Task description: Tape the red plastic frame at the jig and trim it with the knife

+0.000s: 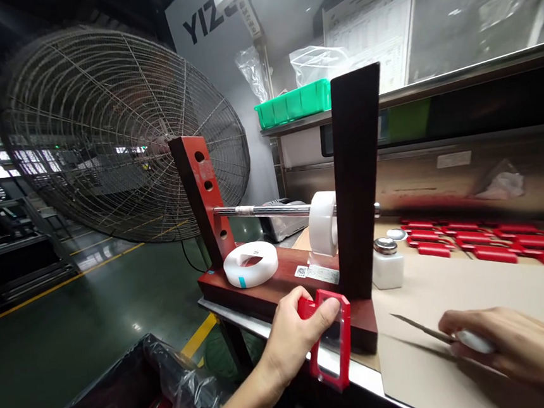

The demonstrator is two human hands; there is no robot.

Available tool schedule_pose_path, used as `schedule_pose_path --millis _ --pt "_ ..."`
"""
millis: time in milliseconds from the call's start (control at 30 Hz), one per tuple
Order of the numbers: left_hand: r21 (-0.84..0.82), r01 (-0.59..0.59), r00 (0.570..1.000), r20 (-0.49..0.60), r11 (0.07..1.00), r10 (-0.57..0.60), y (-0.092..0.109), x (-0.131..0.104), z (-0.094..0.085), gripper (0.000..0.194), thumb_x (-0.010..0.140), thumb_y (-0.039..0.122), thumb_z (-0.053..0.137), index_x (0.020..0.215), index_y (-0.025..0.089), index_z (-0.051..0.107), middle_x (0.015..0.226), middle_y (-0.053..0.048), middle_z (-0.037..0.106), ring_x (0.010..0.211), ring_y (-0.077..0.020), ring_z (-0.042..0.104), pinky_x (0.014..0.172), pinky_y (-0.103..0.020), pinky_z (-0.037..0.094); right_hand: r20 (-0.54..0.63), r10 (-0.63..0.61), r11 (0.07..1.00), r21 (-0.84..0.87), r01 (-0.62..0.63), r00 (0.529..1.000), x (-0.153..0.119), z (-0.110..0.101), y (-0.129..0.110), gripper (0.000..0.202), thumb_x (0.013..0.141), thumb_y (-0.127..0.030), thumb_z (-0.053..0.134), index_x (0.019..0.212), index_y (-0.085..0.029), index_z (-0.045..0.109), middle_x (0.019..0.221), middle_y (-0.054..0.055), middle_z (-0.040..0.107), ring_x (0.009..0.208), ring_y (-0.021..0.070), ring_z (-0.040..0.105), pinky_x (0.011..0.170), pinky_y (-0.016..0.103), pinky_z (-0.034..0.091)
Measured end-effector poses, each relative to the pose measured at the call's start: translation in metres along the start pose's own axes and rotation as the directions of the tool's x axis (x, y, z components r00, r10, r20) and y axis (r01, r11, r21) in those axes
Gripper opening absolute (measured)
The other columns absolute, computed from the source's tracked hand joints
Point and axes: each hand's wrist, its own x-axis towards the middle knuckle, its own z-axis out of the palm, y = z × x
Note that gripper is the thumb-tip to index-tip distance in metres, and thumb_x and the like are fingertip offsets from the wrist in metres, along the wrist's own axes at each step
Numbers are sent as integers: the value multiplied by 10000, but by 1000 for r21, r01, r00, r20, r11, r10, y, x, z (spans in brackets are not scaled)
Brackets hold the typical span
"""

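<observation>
The red plastic frame [330, 338] hangs past the table's [451, 290] front edge, gripped by the left hand [291, 342] at its top corner. The right hand [512, 341] is closed around a white-handled blade [423, 330] lying low over the table. A loose grip could drop the frame into the bin [127, 401] below; the blade tip, near the left hand, could nick it.

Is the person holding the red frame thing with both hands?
No, only the left hand grips the red frame, while the right hand holds a thin pointed tool over the table.
</observation>
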Motion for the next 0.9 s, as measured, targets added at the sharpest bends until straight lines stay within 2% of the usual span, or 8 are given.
schedule_pose_path --millis 100,200,333,467,533,600,767,900 --pt "18 -12 1000 15 1000 12 3 -3 1 489 724 575 719 673 207 400 617 77 389 584 -82 316 537 -225 277 54 4 993 120 -11 999 2 7 6 228 905 -127 445 894 -237 644 832 -2 686 699 148 658 643 262 510" --pt "31 -27 999 20 999 27 5 -5 1 511 712 590 721 665 213 380 610 85 371 581 -81 298 534 -226 272 30 64 982 178 -69 997 1 7 8 178 935 -234 465 990 -258 632 929 17 685 756 170 667 682 297 514" --pt "48 -36 998 50 998 34 8 -11 3 511 708 595 719 672 218 376 600 88 383 574 -83 306 531 -227 279 24 172 912 375 -168 985 5 -14 -15 238 949 -378 436 912 -277 648 895 1 689 781 181 653 700 299 491" --pt "58 -53 992 120 997 45 12 -20 8 515 691 612 725 697 224 387 599 84 420 572 -91 329 531 -230 290 163 271 667 679 -307 949 18 -48 -70 417 835 -667 525 823 -283 687 804 -17 655 719 151 568 680 241 456" --pt "100 -79 985 160 992 62 12 -25 9 513 700 640 696 713 229 389 598 81 425 570 -98 338 532 -237 291 244 292 548 749 -371 925 25 -59 -96 498 794 -724 529 800 -250 680 715 -7 575 644 135 466 577 240 389" --pt "154 -134 978 177 979 106 12 -28 10 495 760 679 592 716 233 382 588 78 396 567 -107 330 533 -249 282 295 245 442 814 -377 923 30 -63 -113 488 786 -696 579 780 -216 665 659 -17 498 608 112 387 540 229 314" --pt "196 -345 924 241 918 296 11 -33 9 432 939 600 284 713 242 369 556 63 365 506 -121 372 520 -274 297 369 45 111 922 -372 928 34 -50 -126 391 779 -538 717 750 -161 615 552 -81 331 525 48 222 490 211 157" --pt "241 -431 893 253 870 372 7 -34 5 386 963 527 304 726 236 393 601 41 406 532 -131 401 544 -290 297 388 -105 -14 920 -391 916 32 -44 -128 450 786 -580 697 756 -151 564 569 -70 372 534 45 273 499 209 176"
